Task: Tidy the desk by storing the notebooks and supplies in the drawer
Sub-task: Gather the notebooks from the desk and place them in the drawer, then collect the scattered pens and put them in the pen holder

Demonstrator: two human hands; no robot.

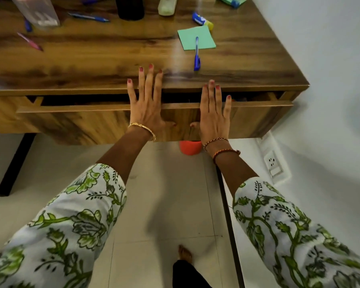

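Both hands, left (147, 109) and right (213, 113), press flat with straight fingers on the slightly open drawer (104, 119); neither grip holds anything.

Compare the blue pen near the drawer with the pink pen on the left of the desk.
The blue pen lies partly on a green note; the pink pen lies on bare desk. The blue pen points almost straight away from the drawer; the pink pen lies diagonally. Neither is touched by a hand.
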